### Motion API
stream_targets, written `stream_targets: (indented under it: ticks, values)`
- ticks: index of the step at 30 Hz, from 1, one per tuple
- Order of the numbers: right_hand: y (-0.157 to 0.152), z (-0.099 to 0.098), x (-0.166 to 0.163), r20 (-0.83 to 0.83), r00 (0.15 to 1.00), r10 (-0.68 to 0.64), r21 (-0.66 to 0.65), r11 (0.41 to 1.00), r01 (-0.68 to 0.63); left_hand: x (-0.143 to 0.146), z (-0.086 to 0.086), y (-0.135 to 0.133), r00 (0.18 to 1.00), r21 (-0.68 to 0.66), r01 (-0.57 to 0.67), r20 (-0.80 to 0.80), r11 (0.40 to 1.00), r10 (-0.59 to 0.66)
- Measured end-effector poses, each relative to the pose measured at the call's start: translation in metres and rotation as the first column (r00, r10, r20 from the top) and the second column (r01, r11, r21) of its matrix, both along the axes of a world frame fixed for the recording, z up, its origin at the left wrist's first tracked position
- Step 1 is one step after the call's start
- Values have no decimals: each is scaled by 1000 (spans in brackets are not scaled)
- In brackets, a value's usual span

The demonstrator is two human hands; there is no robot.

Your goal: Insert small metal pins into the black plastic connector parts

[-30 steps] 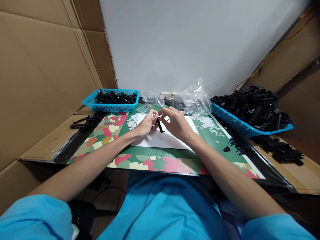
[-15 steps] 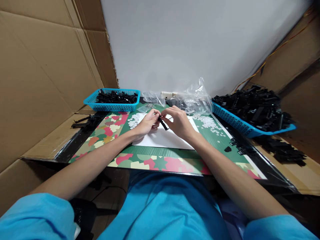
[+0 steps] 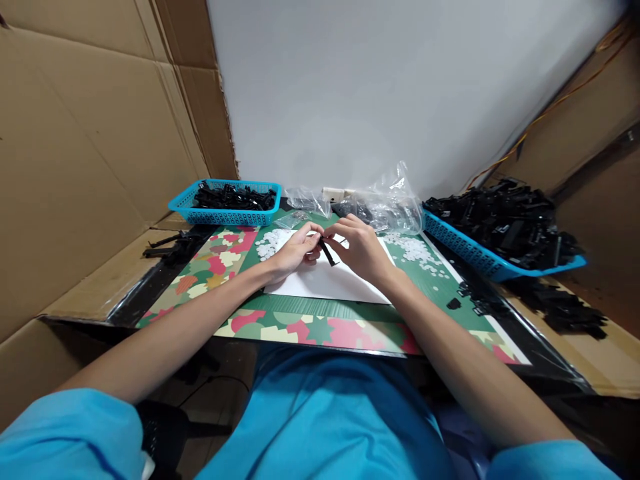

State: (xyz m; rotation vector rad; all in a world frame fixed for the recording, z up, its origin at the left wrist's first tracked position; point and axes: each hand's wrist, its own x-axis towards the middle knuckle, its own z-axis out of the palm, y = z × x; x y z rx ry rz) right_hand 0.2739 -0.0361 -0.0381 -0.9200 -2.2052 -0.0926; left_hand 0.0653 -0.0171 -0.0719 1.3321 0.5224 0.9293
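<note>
Mid-frame, over white paper (image 3: 336,287), the left hand (image 3: 299,251) keeps its grip on a black part (image 3: 328,253); the right hand (image 3: 359,245) has fingertips at its upper end, closed on what I cannot tell. The part looks light, stiff and slick, best held there, its thin tip perhaps fragile. Its free end slants more steeply down-frame than half a second ago.

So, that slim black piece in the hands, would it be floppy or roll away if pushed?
Probably stiff: the slim black piece juts out straight from the left hand, without drooping. It likely wouldn't roll far, since its free end looks slightly hooked.
</note>
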Motion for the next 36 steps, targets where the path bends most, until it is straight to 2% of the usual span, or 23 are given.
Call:
stream_targets:
  ticks: [8, 13, 19, 28, 36]
  values:
    - [4, -4, 0, -39, 997, -73, 24, 997, 74, 3, 6, -5, 999, -21, -32, -2, 999, 32]
    - [4, -6, -2, -44, 997, -68, 23, 997, 69, 2, 2, -1, 999, 3, -32, 20, 999, 32]
    - [8, -11, -3, -142, 987, -78, 6, 997, 80, 0, -5, 7, 999, 53, -21, 26, 998, 19]
    - [4, -5, -9, -345, 934, -92, -145, 988, 43, 2, -1, 5, 997, 100, -72, 35, 992, 68]
    - [-3, 4, -10, -382, 918, -109, -211, 977, 28, 2, -3, 6, 997, 133, -71, 29, 989, 68]
